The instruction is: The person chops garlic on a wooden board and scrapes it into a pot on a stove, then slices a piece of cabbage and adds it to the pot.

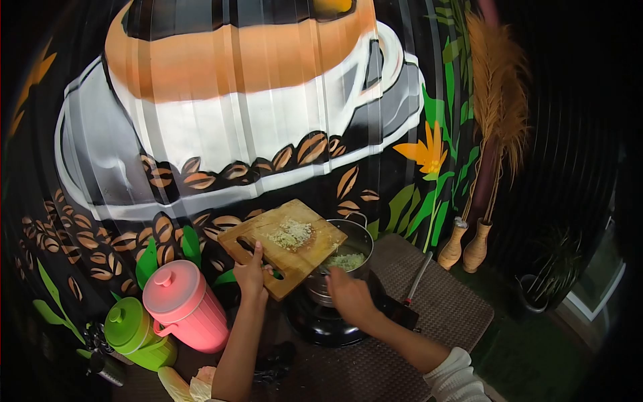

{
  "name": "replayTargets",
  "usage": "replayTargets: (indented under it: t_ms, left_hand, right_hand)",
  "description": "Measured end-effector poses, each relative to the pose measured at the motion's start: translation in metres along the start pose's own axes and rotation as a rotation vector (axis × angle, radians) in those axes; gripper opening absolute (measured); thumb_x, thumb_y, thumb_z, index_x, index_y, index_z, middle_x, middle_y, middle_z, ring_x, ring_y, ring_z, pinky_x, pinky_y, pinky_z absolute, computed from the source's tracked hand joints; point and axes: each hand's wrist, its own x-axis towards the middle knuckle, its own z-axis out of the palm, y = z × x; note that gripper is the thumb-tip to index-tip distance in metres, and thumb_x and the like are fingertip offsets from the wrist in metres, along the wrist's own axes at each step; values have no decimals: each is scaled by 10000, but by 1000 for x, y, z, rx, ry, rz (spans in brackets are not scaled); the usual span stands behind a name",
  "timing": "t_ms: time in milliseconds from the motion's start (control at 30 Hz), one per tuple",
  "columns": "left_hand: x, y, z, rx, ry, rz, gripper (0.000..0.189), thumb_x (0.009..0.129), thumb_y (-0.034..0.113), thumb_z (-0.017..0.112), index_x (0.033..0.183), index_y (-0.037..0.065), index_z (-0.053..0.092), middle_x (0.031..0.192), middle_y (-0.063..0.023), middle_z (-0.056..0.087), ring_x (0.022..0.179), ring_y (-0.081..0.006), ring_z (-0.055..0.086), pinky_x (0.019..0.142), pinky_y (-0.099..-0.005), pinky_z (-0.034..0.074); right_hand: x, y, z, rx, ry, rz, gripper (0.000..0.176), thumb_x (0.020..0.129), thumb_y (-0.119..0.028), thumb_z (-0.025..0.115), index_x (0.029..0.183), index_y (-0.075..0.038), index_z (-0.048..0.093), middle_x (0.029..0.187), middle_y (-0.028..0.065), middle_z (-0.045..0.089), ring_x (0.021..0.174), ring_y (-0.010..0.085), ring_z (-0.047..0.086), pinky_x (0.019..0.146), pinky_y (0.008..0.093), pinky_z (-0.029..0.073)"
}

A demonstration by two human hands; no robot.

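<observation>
A wooden cutting board [268,228] with a pile of chopped pale pieces [292,234] on it is tilted over the left side of a metal pot [365,241]. My left hand [252,273] grips the board at its handle slot. Similar chopped pieces [348,261] show inside the pot. My right hand [348,295] is closed at the pot's near rim, beside the board's right corner; whatever it holds is hidden and blurred. Under the pot is a black stove [328,329].
A pink lidded jug [191,311] and a green lidded jug [137,335] stand left on the brown textured table [445,288]. A hose [419,276] rises right of the stove. Two woven vases [477,248] with dry plumes stand beyond the table's right edge, beside a painted wall.
</observation>
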Motion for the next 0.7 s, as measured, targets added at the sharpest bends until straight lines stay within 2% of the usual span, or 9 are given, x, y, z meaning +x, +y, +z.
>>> replayTargets:
  t_ms: [267,367,433,533,700]
  left_hand:
    - [-13,9,15,45,43,-3,392,845,329,716,953,46,467,676,-20,457,464,-120,486,389,-254,434]
    - [-13,12,19,81,23,-9,393,858,350,696,976,49,473,647,-5,455,450,-109,479,385,-251,428]
    - [-16,10,23,99,15,8,384,870,351,681,999,53,478,634,2,459,458,-101,478,387,-248,430]
    - [-20,8,30,94,1,2,389,878,351,670,1032,47,483,628,5,463,477,-92,480,392,-245,432]
    - [-22,6,35,103,-11,20,381,889,342,657,1058,45,490,627,8,468,501,-84,481,394,-247,435]
  right_hand:
    - [21,-31,34,-12,-63,-152,177,898,-94,509,1011,40,481,849,179,606,632,287,640,529,356,515]
    - [29,-33,25,-150,-97,-181,201,846,-71,526,1015,30,488,769,173,620,581,269,640,508,341,512]
    - [35,-30,22,-181,-90,-221,176,826,-87,535,966,7,488,585,113,596,498,226,634,470,306,507]
    - [45,-28,26,-226,-38,-215,215,807,-98,554,995,-9,498,517,90,583,482,247,622,467,325,490]
    - [62,-30,23,-193,-63,-173,186,827,-107,541,982,-16,491,538,107,599,497,251,632,476,333,495]
